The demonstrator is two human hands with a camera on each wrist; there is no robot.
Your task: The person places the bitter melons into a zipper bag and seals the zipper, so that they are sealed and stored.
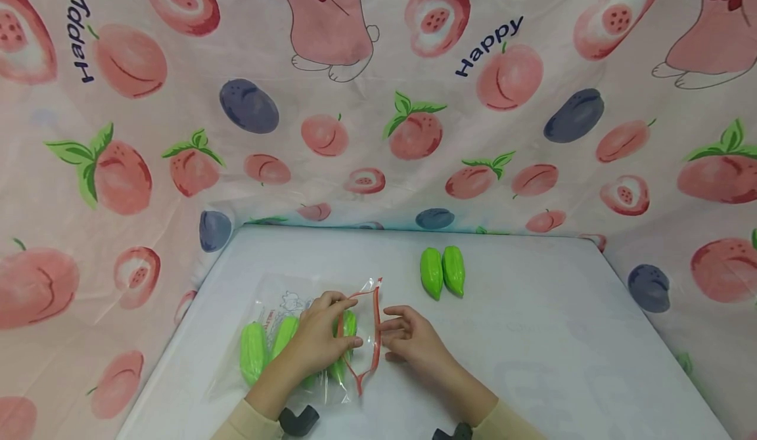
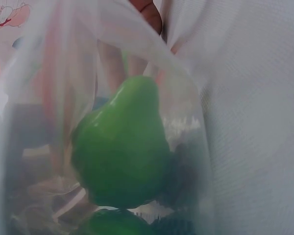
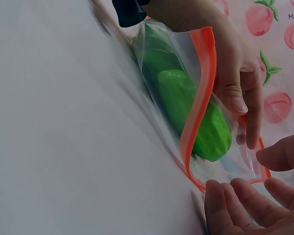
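Note:
A clear plastic zip bag (image 1: 269,299) with an orange zip strip (image 1: 377,335) lies on the left side of the table, its mouth spread wide toward the right. Inside it are several glossy green ridged fruits (image 1: 253,351), shaped like star fruit. My left hand (image 1: 316,335) holds the upper edge of the mouth, thumb and fingers on either side of the strip. Through the plastic, the left wrist view has one green fruit (image 2: 122,142) close up. Just right of the mouth, my right hand (image 1: 416,335) holds nothing; its relaxed fingers (image 3: 252,198) are at the strip, thumb apart.
Two more green fruits (image 1: 432,274) lie side by side farther back on the white table (image 1: 532,335), right of the bag. A peach-print cloth (image 1: 355,144) hangs behind the table and along its sides. Each wrist carries a black camera mount (image 1: 298,421).

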